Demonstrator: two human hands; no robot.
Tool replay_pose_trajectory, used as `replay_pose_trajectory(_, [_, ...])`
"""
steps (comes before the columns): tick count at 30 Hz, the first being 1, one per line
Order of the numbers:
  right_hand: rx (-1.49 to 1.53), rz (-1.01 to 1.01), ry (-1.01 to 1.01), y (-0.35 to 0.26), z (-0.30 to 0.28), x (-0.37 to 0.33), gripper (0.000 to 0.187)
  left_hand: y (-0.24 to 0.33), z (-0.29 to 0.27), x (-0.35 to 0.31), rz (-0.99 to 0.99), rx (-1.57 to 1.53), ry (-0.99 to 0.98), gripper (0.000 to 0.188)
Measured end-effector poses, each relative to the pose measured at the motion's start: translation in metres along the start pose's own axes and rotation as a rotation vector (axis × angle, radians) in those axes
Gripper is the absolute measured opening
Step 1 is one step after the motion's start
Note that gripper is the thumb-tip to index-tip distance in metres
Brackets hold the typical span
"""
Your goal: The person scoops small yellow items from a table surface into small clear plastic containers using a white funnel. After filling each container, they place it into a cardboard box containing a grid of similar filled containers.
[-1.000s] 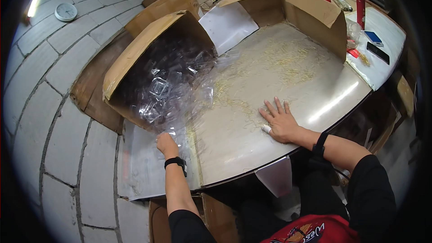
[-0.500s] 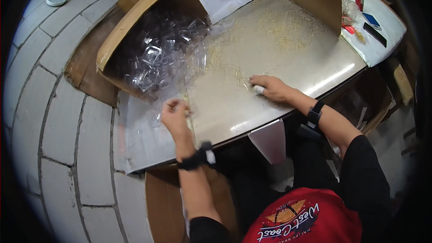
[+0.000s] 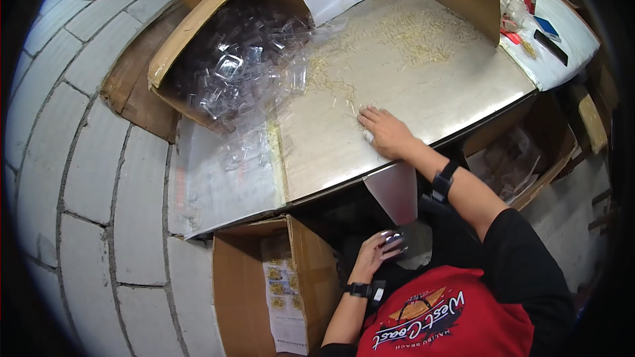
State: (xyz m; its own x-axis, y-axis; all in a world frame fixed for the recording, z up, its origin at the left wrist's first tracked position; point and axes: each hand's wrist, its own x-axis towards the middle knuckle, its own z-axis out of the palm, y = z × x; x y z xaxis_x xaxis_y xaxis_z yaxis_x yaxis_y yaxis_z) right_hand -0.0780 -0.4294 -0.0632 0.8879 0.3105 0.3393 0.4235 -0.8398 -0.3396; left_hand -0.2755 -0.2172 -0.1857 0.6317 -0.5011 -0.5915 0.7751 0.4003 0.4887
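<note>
My left hand (image 3: pixel 376 251) is low in front of my body, below the table edge. Its fingers are curled round a small clear plastic box (image 3: pixel 395 243), of which mostly shiny glints show. My right hand (image 3: pixel 387 133) lies palm down on the metal tabletop (image 3: pixel 436 102), fingers stretched out and a white wrap on one of them. Thin gold-coloured pins (image 3: pixel 334 86) are scattered just beyond its fingertips. A heap of clear plastic boxes (image 3: pixel 228 69) spills from a tipped carton onto the table's left part.
The tipped carton (image 3: pixel 198 20) stands at the back left. Below the table's left front, an open carton (image 3: pixel 311 271) contains small packs of gold pieces. Another carton (image 3: pixel 549 165) with clear plastic sits under the right side. A white-covered surface (image 3: pixel 575 33) holds a dark flat object (image 3: pixel 550 47).
My left hand has moved from beside the plastic heap down and right to my lap. My right hand has shifted slightly left, lying flatter on the tabletop.
</note>
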Motion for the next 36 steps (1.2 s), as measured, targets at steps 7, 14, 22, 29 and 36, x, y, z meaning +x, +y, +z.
replay_pose_trajectory(7, [-0.033, 0.098, -0.075, -0.058, -0.036, -0.062, 0.045, -0.002, 0.042, 0.048, -0.04, 0.08, -0.073, 0.041])
replay_pose_trajectory(14, [0.15, -0.018, 0.187, -0.046, -0.081, -0.13, 0.035, -0.016, 0.037, 0.051, 0.084, 0.027, -0.089, 0.043])
replay_pose_trajectory(22, [0.451, 0.121, -0.082, -0.041, -0.076, -0.194, 0.028, -0.029, 0.027, 0.055, 0.106, 0.028, -0.08, 0.041])
replay_pose_trajectory(29, [0.628, 0.044, -0.4, -0.051, -0.006, -0.217, 0.051, -0.036, 0.026, 0.039, 0.111, 0.096, -0.088, 0.055])
replay_pose_trajectory(36, [0.464, -0.092, -0.208, -0.056, -0.024, -0.177, 0.029, -0.034, 0.015, 0.027, 0.12, 0.043, -0.048, 0.038])
